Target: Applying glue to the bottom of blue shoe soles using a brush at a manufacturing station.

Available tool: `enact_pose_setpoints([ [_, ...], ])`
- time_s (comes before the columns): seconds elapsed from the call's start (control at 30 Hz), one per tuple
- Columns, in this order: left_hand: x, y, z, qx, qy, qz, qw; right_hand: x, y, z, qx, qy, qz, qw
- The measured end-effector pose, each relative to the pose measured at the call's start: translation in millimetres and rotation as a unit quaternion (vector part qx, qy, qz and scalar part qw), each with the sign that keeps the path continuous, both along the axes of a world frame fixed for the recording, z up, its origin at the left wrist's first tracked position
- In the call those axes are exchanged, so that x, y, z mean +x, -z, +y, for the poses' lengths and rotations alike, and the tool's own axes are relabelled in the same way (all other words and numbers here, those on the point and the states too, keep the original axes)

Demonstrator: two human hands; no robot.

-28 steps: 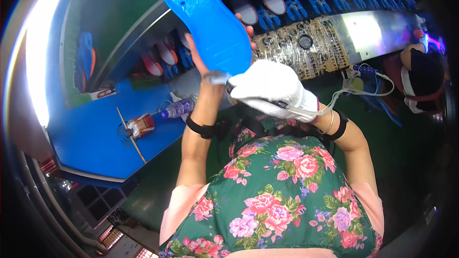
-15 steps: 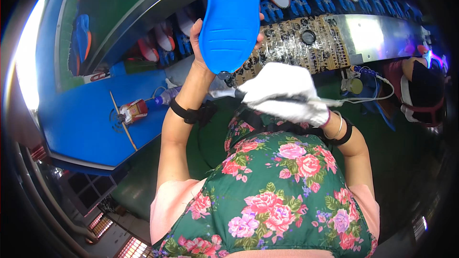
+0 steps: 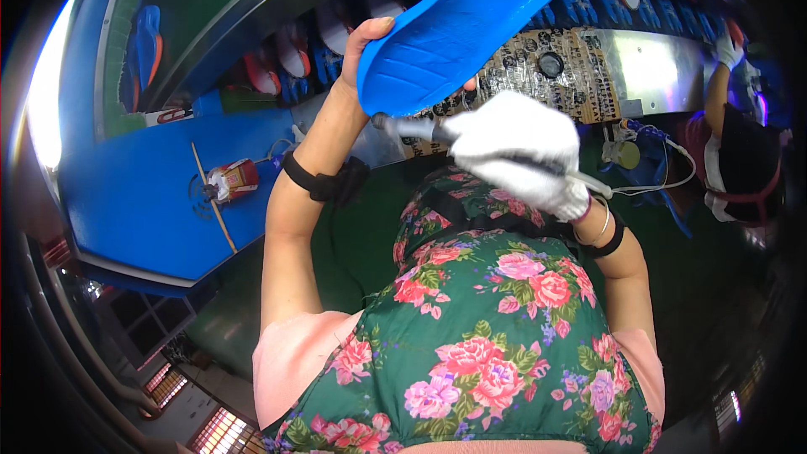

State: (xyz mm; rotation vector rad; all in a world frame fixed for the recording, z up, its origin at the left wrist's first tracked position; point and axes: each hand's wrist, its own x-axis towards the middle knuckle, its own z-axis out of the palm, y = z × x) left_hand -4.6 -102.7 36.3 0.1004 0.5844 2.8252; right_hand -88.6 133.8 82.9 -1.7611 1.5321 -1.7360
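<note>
Swung over since the earlier frame, the blue sole (image 3: pixel 458 38) now slants with its holed end up to the right and its plain, rounded end down to the left, where before it stood nearly straight away from the body; the holes, mostly cut off by the upper edge then, show now. It is held up in front of the chest. The left hand (image 3: pixel 363 49) pinches its lower-left rim, thumb over the edge and fingers underneath, with one fingertip peeping out at the opposite side. The gloved right hand (image 3: pixel 523 153), just below the sole, is closed around a slim grey tool (image 3: pixel 420 129), whose dark tip has shifted along to the rounded end; motion blur makes it hard to say whether it touches. That turn seems to present a different stretch of the rim to the tool. Behind the sole lies a taped cardboard sheet (image 3: pixel 584 92), and a row of shoe parts (image 3: pixel 294 67) sits beyond its left side. Farther left of the sole is a blue table (image 3: pixel 126 202) bearing a red packet (image 3: pixel 234 181). Well to its right, a co-worker's gloved hand (image 3: pixel 728 52) has come up to the line.
</note>
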Motion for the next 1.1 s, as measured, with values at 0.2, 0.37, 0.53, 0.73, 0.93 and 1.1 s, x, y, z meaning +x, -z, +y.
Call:
enact_pose_setpoints([
  [0.2,0,4,-6,-0.031,-0.059,0.03,0.997,25,-6,-3,0.13,-0.056,-0.162,0.977],
  [0.37,23,18,21,0.143,-0.13,-0.059,0.979,-21,-17,-20,0.046,0.119,-0.018,0.992],
  [0.53,50,29,40,0.182,-0.086,0.001,0.979,-39,-36,-49,-0.028,0.208,0.179,0.961],
  [0.73,93,-20,-9,-0.063,-0.272,0.111,0.954,-26,-29,-22,0.05,0.102,-0.174,0.978],
  [0.93,105,-58,-163,0.133,-0.311,0.192,0.921,-28,13,-25,0.127,0.107,-0.245,0.955],
  [1.1,108,-41,-241,0.151,-0.579,0.165,0.784,-15,70,-22,0.185,0.086,-0.247,0.947],
])
